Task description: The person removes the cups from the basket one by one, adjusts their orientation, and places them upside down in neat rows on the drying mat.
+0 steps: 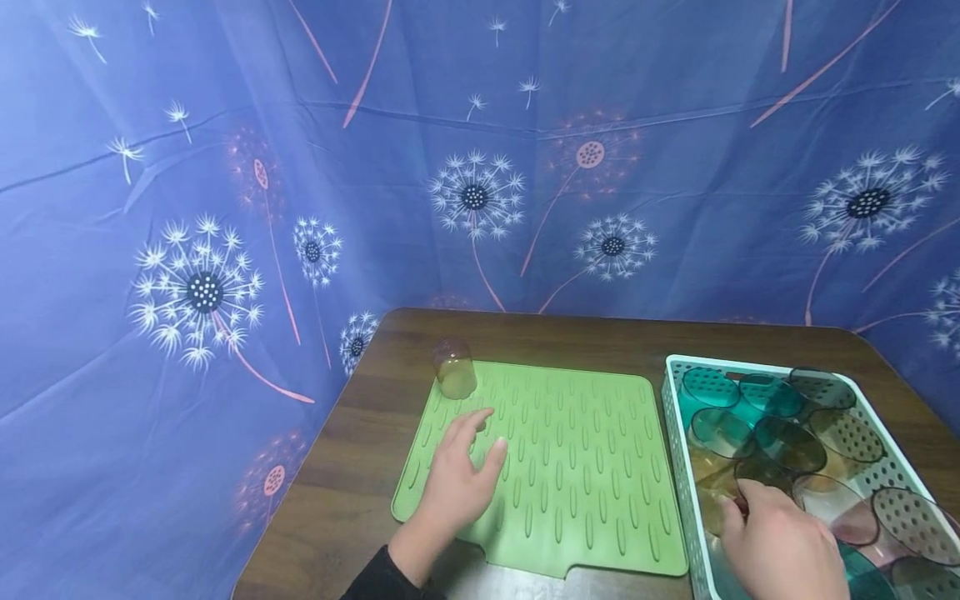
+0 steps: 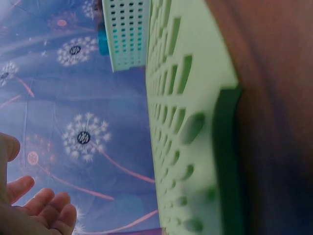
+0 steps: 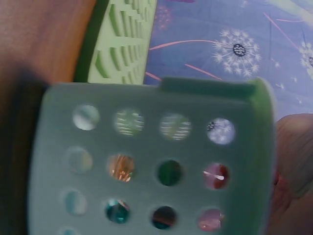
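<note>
My left hand (image 1: 459, 483) hovers over the near left part of a green ribbed drying mat (image 1: 570, 467), fingers spread loosely and holding nothing. The left wrist view shows the same hand (image 2: 41, 213) beside the mat. On the mat's far left corner a tinted glass (image 1: 455, 371) stands mouth down. My right hand (image 1: 783, 542) reaches into a pale mint perforated basket (image 1: 680, 467) and pinches the rim of an amber glass (image 1: 761, 473); its fingertips are partly hidden. In the right wrist view the basket wall covers most of that hand (image 3: 296, 161).
Several teal, grey, amber and pink glasses stand mouth up, packed in the basket, such as a teal glass (image 1: 711, 387) at its far left. The wooden table (image 1: 330, 483) borders a blue dandelion-print cloth (image 1: 390, 208) behind and at the left.
</note>
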A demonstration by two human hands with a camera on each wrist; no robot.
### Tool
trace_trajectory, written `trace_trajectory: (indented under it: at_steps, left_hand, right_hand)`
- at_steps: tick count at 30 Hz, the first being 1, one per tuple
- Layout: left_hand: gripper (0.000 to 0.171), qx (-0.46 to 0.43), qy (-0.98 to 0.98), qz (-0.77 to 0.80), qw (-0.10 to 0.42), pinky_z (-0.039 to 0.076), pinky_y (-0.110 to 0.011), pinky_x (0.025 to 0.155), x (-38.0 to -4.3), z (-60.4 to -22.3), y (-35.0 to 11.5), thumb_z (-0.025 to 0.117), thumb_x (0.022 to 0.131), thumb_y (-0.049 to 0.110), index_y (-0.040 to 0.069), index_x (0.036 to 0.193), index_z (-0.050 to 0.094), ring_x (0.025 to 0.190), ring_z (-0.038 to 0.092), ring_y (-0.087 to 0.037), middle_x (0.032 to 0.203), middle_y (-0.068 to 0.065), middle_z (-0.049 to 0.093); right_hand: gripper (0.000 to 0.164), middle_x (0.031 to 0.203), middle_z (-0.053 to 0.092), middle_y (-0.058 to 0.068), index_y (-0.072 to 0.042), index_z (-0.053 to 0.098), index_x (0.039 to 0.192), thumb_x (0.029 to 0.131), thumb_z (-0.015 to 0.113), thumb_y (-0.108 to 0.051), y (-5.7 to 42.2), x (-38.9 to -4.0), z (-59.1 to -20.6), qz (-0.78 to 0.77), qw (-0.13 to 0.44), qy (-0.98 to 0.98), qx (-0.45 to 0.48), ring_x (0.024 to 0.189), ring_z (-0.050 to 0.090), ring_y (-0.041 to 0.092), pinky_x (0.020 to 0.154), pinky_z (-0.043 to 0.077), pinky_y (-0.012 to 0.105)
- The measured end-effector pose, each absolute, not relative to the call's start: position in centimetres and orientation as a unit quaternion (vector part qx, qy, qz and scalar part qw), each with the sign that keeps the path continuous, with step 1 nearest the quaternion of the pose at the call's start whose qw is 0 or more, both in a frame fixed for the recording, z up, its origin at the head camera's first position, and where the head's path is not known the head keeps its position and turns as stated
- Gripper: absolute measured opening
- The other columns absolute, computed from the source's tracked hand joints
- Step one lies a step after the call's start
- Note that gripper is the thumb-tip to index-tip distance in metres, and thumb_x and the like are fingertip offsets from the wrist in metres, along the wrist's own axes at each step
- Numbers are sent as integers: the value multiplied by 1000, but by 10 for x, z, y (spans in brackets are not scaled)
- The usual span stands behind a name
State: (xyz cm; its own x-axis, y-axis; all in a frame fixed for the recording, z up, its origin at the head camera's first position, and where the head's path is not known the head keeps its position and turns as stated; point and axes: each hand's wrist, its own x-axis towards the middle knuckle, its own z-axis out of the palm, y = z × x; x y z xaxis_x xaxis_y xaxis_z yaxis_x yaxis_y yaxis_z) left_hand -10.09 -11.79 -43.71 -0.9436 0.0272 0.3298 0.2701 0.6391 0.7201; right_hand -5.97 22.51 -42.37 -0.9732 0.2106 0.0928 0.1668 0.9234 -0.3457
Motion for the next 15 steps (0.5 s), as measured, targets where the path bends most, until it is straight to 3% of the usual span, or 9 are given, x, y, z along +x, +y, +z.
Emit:
trace_trajectory:
  at_steps: [7, 12, 13, 15]
  left_hand:
    - [61, -96, -877, -458, 108, 53, -50, 100, -96, -434, -110, 59, 101, 36, 18, 155, 37, 125, 60, -25, 146, -6, 52]
    - [71, -101, -860, -492, 90, 52, -47, 103, -94, -428, -103, 60, 100, 39, 21, 160, 26, 130, 57, -22, 152, -3, 48]
    - [72, -104, -855, -500, 86, 51, -46, 104, -93, -427, -102, 60, 100, 39, 22, 160, 24, 131, 57, -22, 152, -3, 47]
    - [74, -113, -847, -514, 79, 51, -43, 104, -90, -427, -98, 60, 100, 38, 23, 161, 22, 132, 57, -21, 152, -1, 47]
  right_hand:
    - [29, 101, 69, 25, 5, 66, 112, 96, 63, -19, 222, -51, -395, 193, 102, -965, -146, 91, 61, 50, 80, 43, 60]
    - [23, 96, 70, 24, 5, 69, 108, 94, 66, -14, 212, -42, -388, 231, 197, -947, -101, 92, 63, 46, 81, 42, 58]
    - [22, 94, 71, 22, 3, 70, 106, 93, 68, -13, 209, -41, -388, 239, 216, -942, -93, 90, 63, 43, 78, 44, 54]
    - [19, 92, 73, 18, -1, 72, 105, 91, 71, -14, 201, -38, -389, 265, 241, -929, -92, 86, 65, 18, 74, 46, 41]
